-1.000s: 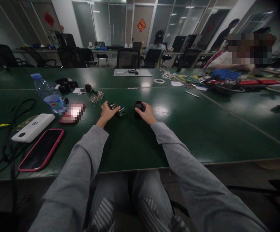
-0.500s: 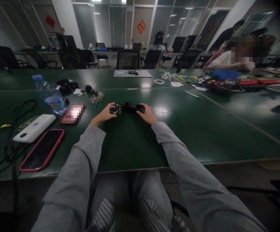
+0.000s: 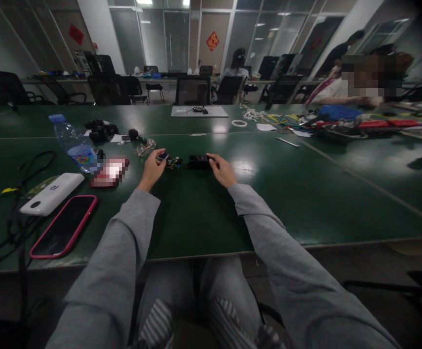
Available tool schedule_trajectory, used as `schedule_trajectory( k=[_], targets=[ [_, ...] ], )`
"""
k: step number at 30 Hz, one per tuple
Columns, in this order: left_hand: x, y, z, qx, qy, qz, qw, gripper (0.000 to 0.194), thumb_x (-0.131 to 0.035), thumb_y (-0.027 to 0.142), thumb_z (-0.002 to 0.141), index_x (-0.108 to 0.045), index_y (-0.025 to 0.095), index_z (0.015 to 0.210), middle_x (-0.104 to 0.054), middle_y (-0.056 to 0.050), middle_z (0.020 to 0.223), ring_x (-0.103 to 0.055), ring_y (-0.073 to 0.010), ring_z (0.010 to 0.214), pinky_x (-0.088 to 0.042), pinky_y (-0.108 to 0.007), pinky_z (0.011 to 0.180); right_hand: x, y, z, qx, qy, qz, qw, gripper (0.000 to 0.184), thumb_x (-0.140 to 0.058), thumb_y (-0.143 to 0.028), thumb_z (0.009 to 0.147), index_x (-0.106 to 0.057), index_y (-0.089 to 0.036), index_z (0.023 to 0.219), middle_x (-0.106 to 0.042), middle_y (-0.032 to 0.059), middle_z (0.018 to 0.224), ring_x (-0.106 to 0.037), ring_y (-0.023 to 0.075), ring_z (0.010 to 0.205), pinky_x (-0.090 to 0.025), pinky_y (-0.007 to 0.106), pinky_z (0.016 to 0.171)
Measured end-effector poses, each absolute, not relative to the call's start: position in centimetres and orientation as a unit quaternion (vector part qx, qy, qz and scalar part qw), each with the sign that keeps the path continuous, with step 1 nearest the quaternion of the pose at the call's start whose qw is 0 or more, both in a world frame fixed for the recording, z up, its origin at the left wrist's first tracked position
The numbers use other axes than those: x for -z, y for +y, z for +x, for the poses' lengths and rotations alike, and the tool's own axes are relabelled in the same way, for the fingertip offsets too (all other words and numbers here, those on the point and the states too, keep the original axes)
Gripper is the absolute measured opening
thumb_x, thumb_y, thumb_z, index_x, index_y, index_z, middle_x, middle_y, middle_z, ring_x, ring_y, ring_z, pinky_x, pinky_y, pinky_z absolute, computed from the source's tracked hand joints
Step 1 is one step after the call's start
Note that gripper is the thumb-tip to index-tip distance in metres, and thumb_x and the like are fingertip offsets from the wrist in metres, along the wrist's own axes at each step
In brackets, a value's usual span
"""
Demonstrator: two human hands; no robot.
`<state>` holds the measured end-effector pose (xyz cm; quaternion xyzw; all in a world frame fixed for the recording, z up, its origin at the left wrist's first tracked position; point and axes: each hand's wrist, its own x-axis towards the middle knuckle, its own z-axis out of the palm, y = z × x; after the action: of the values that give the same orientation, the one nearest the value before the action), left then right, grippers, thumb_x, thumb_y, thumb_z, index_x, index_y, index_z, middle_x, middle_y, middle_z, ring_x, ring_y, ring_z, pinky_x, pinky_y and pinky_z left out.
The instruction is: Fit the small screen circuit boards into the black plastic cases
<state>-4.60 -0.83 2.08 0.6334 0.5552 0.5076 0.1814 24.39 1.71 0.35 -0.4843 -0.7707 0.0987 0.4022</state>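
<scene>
My left hand [image 3: 153, 169] grips a small circuit board [image 3: 174, 163] by its left end, where a small dark screen [image 3: 163, 157] shows beside the fingers. Parts are visible along the board's bare right end. My right hand [image 3: 222, 170] pinches the right end of a black rectangular case [image 3: 198, 162] between thumb and fingers. Board and case are apart, with a narrow gap of green tabletop between them. A pair of glasses [image 3: 146, 147] lies just behind my left hand.
To my left are a water bottle [image 3: 73, 145], a white power bank [image 3: 53, 194], a pink-edged phone [image 3: 64, 227], a red device [image 3: 109, 172] and black cables [image 3: 18, 218]. A wrench [image 3: 288, 142] and a tape ring [image 3: 239, 123] lie on the green table [image 3: 305, 203]. Another person [image 3: 364, 92] sits far right.
My left hand has moved slightly left and turned, so the circuit board has come away from the case and shows more of its length. The right hand has barely moved.
</scene>
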Motion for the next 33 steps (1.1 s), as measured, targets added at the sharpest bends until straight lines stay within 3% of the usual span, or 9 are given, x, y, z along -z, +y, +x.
schedule_trajectory(
  k=[5,11,16,23,28,31,33],
  targets=[
    [-2.1,-2.0,-2.6,-0.416,0.536,0.718,0.154,0.041,-0.059,0.02,0.086,-0.059,0.023,0.127,-0.05,-0.008,0.14,-0.06,-0.024,0.109,-0.04,-0.047,0.107,0.6,1.7,23.0,-0.058,-0.811,-0.487,0.319,0.05,-0.033,-0.052,0.099,-0.052,-0.028,0.139,-0.057,0.0096,0.096,-0.056,0.0253,0.093,-0.048,0.045,0.091],
    [-1.4,-1.7,-3.0,-0.345,0.505,0.786,0.09,0.043,-0.056,0.026,0.089,-0.054,0.021,0.131,-0.045,-0.01,0.146,-0.045,-0.0278,0.133,-0.033,-0.047,0.113,0.6,2.1,23.5,-0.066,-0.818,-0.46,0.34,0.052,-0.029,-0.057,0.099,-0.056,-0.027,0.132,-0.058,0.0099,0.105,-0.055,0.0258,0.103,-0.046,0.046,0.097],
    [-1.2,-1.1,-3.1,-0.309,0.54,0.783,0.0,0.025,-0.048,0.033,0.094,-0.062,0.017,0.106,-0.059,-0.012,0.123,-0.052,-0.0277,0.119,-0.038,-0.046,0.101,0.0,1.6,23.4,-0.09,-0.798,-0.457,0.382,0.05,-0.032,-0.058,0.098,-0.06,-0.022,0.117,-0.059,0.0103,0.108,-0.057,0.0245,0.106,-0.046,0.043,0.098],
    [-2.3,-1.8,-2.7,-0.337,0.546,0.767,0.016,0.035,-0.047,0.045,0.093,-0.067,0.019,0.082,-0.067,-0.008,0.107,-0.056,-0.0245,0.097,-0.04,-0.043,0.091,0.1,1.1,22.9,-0.123,-0.786,-0.458,0.396,0.045,-0.047,-0.056,0.093,-0.057,-0.021,0.119,-0.057,0.0111,0.115,-0.057,0.0256,0.11,-0.046,0.046,0.1],
    [-3.0,-2.1,-2.5,-0.417,0.547,0.724,0.04,0.039,-0.053,0.048,0.09,-0.065,0.02,0.066,-0.069,-0.006,0.085,-0.058,-0.0241,0.099,-0.039,-0.042,0.096,0.4,1.3,23.0,-0.127,-0.788,-0.448,0.403,0.044,-0.05,-0.052,0.092,-0.057,-0.02,0.121,-0.057,0.0115,0.116,-0.057,0.0261,0.11,-0.047,0.047,0.1],
    [-2.8,-1.9,-2.5,-0.46,0.547,0.695,0.074,0.038,-0.054,0.053,0.088,-0.067,0.019,0.077,-0.068,-0.007,0.095,-0.058,-0.024,0.103,-0.039,-0.043,0.1,0.4,1.4,23.0,-0.122,-0.783,-0.44,0.422,0.041,-0.049,-0.049,0.093,-0.057,-0.02,0.12,-0.058,0.0116,0.116,-0.057,0.0258,0.11,-0.046,0.047,0.102],
    [-2.2,-1.7,-2.3,-0.461,0.555,0.681,0.122,0.044,-0.061,0.058,0.081,-0.066,0.02,0.103,-0.063,-0.01,0.116,-0.057,-0.0263,0.111,-0.039,-0.046,0.103,0.4,1.3,22.9,-0.124,-0.772,-0.439,0.442,0.045,-0.049,-0.051,0.093,-0.054,-0.019,0.125,-0.056,0.0127,0.119,-0.057,0.0257,0.11,-0.046,0.047,0.102]
  ],
)
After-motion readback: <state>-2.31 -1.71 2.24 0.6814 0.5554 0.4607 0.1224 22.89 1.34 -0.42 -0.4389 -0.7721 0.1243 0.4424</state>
